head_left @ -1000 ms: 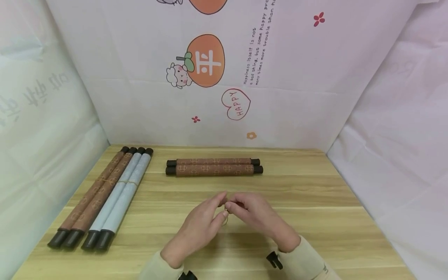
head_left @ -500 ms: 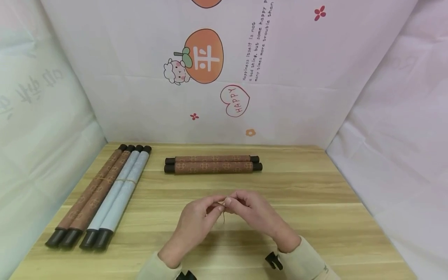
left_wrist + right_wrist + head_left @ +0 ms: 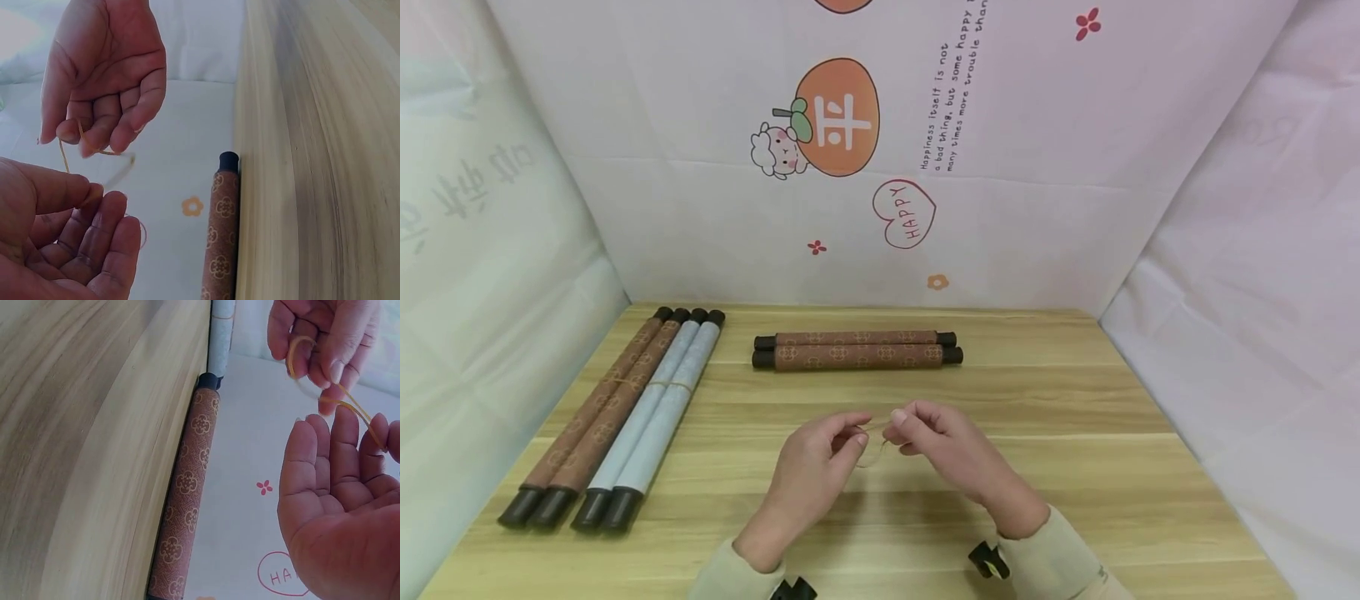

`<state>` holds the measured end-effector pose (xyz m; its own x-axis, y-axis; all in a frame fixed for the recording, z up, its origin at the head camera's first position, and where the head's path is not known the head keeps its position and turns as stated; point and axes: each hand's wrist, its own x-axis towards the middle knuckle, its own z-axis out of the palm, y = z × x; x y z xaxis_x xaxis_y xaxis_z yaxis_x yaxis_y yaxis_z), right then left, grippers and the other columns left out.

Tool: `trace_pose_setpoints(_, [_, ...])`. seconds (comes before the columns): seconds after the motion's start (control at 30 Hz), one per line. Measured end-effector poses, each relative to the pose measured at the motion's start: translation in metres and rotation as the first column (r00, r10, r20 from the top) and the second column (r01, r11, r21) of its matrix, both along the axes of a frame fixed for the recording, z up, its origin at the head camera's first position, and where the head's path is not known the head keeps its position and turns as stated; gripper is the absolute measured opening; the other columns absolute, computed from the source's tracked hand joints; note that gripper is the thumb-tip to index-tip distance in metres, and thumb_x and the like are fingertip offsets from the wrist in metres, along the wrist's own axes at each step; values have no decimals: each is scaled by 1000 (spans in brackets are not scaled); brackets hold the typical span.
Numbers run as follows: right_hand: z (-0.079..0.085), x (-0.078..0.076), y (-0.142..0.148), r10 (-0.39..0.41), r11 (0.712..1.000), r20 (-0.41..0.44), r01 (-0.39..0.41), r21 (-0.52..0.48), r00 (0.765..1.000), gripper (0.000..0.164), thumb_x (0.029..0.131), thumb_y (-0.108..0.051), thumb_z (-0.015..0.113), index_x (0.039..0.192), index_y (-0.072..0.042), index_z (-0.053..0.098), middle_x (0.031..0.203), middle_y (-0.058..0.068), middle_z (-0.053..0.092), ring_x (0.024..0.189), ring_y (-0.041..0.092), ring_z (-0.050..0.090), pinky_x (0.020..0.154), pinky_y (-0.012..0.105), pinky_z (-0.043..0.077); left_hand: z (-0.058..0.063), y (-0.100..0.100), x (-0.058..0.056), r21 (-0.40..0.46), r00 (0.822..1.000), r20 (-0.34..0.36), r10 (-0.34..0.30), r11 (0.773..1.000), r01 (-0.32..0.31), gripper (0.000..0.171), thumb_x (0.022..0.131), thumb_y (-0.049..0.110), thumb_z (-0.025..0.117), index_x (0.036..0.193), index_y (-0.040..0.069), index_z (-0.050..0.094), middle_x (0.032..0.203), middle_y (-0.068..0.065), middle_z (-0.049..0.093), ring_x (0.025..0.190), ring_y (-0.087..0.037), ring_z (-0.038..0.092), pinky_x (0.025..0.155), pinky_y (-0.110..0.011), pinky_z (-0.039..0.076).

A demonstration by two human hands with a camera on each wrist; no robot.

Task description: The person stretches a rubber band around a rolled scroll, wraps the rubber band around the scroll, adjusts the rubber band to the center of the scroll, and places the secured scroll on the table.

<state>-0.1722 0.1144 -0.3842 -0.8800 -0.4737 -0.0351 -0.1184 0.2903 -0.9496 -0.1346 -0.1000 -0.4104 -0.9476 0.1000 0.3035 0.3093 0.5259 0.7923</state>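
Left hand [image 3: 815, 462] and right hand [image 3: 953, 458], near, pinch a thin yellow looped band [image 3: 357, 410] (partly hidden); two brown, flower-patterned, black-ended cylindrical rolls [image 3: 859, 357] lie side by side, far.

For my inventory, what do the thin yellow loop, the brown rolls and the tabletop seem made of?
Yellow loop: smooth, perhaps rubber, since it curves freely. Brown rolls: matte, patterned fabric or paper, from fine texture. Tabletop: wood or wood-look laminate, low-sheen, from streaky grain.
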Motion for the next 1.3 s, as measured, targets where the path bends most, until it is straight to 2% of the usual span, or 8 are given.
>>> trace_pose_setpoints(0.2, [1,0,3,9,994,63,-1,-111,998,42,111,-38,47,108,1,61,121,21,69,116,29,68,100,43,57,1,-3,-1,28,998,23,63,998,-64,19,100,19,68,116,20,78,94,12,73,84,-3,65,77,-26,56])
trace_pose_setpoints(0.4, [-1,0,3,10,980,100,10,-196,995,34,111,-32,48,105,-1,60,102,8,66,101,23,67,96,38,58,1,-5,-2,39,995,35,89,995,-90,17,100,18,68,114,17,78,90,9,74,80,-3,65,73,-25,54])
trace_pose_setpoints(0.6, [-2,2,5,5,979,117,19,-204,993,32,109,-29,56,105,1,64,100,4,66,99,23,70,94,33,58,2,-7,-2,27,993,52,102,994,-104,17,102,22,65,110,16,78,88,8,74,78,-3,65,72,-26,53])
trace_pose_setpoints(0.73, [-1,4,6,17,982,83,-1,-191,996,35,108,-28,58,99,5,65,100,6,66,97,24,68,91,34,58,-1,-8,-5,-4,993,47,106,994,-106,15,103,22,65,108,18,78,86,8,72,77,-3,64,71,-26,52])
trace_pose_setpoints(0.87, [2,8,6,4,979,30,2,-204,1000,35,108,-27,57,91,3,63,93,6,64,89,20,62,88,34,56,-6,-8,-8,-66,995,61,78,995,-74,14,103,21,65,106,16,77,84,12,68,75,-2,62,69,-25,51])
trace_pose_setpoints(0.97, [5,10,4,-22,976,8,23,-218,1000,34,107,-26,58,91,4,63,90,5,65,86,17,62,85,32,55,-8,-7,-10,-120,996,85,37,992,-27,15,103,22,65,105,14,78,83,12,68,73,-2,60,67,-25,51])
trace_pose_setpoints(1.1, [5,12,-1,-10,980,-2,10,-197,1000,35,106,-25,60,95,8,65,90,4,66,84,18,65,84,34,57,-6,-4,-14,-190,997,70,-36,981,49,15,103,24,65,105,16,78,85,11,69,73,-3,57,68,-26,50])
trace_pose_setpoints(1.3, [4,12,-4,-21,977,21,25,-211,1000,39,107,-25,60,98,13,63,89,3,63,85,18,67,83,33,55,-5,4,-16,-183,984,114,-138,970,158,14,104,25,64,105,19,76,90,12,69,73,-4,56,67,-25,49])
